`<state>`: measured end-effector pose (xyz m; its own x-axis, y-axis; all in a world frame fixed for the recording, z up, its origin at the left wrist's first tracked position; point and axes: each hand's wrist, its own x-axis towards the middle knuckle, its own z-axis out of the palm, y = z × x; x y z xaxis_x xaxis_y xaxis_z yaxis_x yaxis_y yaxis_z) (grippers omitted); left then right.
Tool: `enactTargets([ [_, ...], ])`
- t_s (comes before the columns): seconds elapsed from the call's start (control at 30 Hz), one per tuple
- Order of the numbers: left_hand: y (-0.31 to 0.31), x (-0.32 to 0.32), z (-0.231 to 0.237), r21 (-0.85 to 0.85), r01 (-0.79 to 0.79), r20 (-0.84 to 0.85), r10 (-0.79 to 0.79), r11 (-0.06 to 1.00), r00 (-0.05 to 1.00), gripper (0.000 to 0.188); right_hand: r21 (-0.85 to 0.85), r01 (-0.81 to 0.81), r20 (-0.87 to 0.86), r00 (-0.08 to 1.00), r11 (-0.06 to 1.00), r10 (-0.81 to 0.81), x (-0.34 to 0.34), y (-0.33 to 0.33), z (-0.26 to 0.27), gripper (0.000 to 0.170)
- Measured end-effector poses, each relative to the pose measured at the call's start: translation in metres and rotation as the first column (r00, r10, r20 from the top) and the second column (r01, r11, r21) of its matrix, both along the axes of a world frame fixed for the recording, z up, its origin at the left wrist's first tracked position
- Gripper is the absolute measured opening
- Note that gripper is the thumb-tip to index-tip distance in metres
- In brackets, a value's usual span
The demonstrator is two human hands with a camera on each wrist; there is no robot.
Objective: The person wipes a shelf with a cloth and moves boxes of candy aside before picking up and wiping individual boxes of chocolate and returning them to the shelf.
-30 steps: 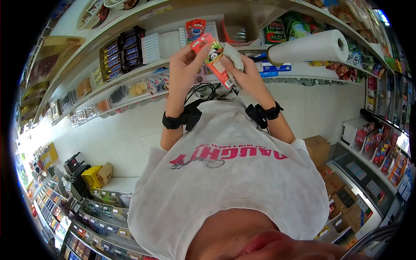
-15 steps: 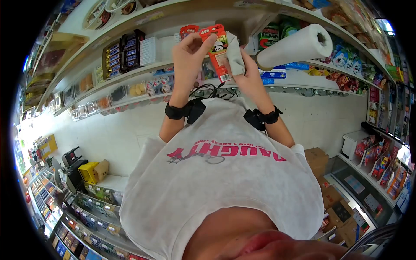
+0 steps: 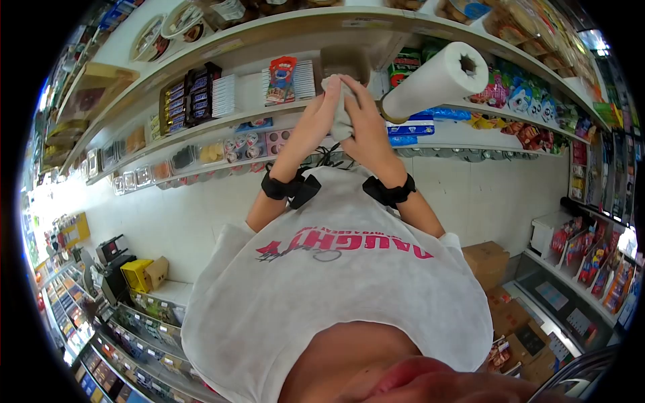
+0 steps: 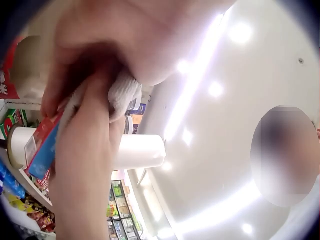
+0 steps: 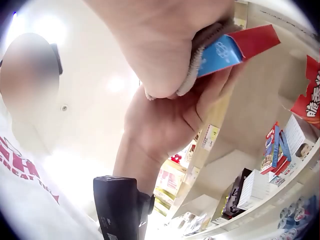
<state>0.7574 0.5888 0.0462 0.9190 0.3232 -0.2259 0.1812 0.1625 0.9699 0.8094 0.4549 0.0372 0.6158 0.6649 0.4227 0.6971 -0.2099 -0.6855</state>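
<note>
In the head view both hands are brought together in front of the shelf, around a pale grey cloth [image 3: 342,122]. My left hand [image 3: 313,127] lies along the cloth's left side, my right hand [image 3: 368,133] along its right. Between them is a red and blue snack box [image 5: 220,57], one end sticking out past the fingers in the right wrist view. My right hand presses the cloth against the box there, while the left fingers hold it from beneath. In the head view the hands and cloth hide the box.
Behind the hands runs a shelf with chocolate bars [image 3: 181,94], stacked white boxes [image 3: 304,82], a red and blue snack box on them [image 3: 281,79] and a cardboard box [image 3: 344,62]. A large white roll [image 3: 433,84] juts out to the right. Clear tubs [image 3: 183,158] line the shelf below.
The panda-printed box, facing up in plain sight before, is now hidden in the head view between cloth and hands. The left hand has moved from its top end against the cloth.
</note>
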Motion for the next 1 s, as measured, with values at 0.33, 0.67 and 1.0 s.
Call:
enactTargets([
  [0.33,0.000,-0.012,0.011,-0.116,0.162,0.048,-0.157,0.980,0.986,0.065,0.274,0.177,-0.095,0.983,0.945,-0.156,0.000,0.011,-0.021,0.038],
  [0.67,0.020,-0.026,0.005,-0.105,0.080,0.066,-0.073,0.991,0.995,0.056,0.276,0.161,-0.309,0.948,0.948,-0.071,-0.016,0.034,-0.035,0.043],
  [1.0,0.074,-0.054,-0.002,0.004,-0.223,0.128,0.221,0.975,0.967,0.036,0.038,0.004,-0.671,0.741,0.999,0.023,-0.027,0.049,-0.046,0.034],
])
